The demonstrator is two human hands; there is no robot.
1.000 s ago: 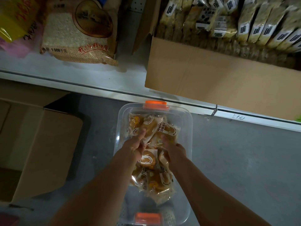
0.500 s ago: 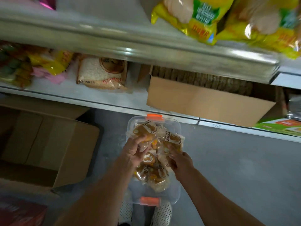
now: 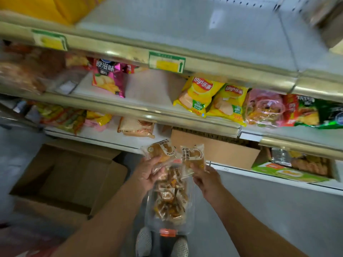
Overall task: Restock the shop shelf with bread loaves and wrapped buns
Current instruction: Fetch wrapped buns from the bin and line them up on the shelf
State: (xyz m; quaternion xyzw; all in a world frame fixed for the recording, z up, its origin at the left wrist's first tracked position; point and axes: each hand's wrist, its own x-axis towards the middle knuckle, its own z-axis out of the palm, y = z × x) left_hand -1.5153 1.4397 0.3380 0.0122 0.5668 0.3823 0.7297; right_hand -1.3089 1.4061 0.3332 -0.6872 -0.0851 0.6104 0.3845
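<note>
My left hand (image 3: 148, 170) grips a wrapped bun (image 3: 159, 151) in clear printed plastic, lifted above the floor bin. A second wrapped bun (image 3: 194, 156) is held by my right hand (image 3: 205, 178), just to the right of the first. Below both hands sits a clear plastic bin (image 3: 187, 225) with orange clips, and several more wrapped buns (image 3: 170, 199) lie inside it. The shop shelf rises in front: a middle shelf board (image 3: 148, 86) has a bare stretch between chip bags, and the top shelf (image 3: 204, 28) is mostly bare.
An open cardboard box (image 3: 61, 180) stands on the floor at left. Another cardboard box (image 3: 219, 147) fills the bottom shelf ahead. Yellow chip bags (image 3: 213, 99) and a pink chip bag (image 3: 109, 78) lie on the middle shelf. A rice bag (image 3: 137, 127) sits lower.
Both hands rose out of the bin, each lifting a wrapped bun. My view tilted upward, bringing the middle and top shelves into sight.
</note>
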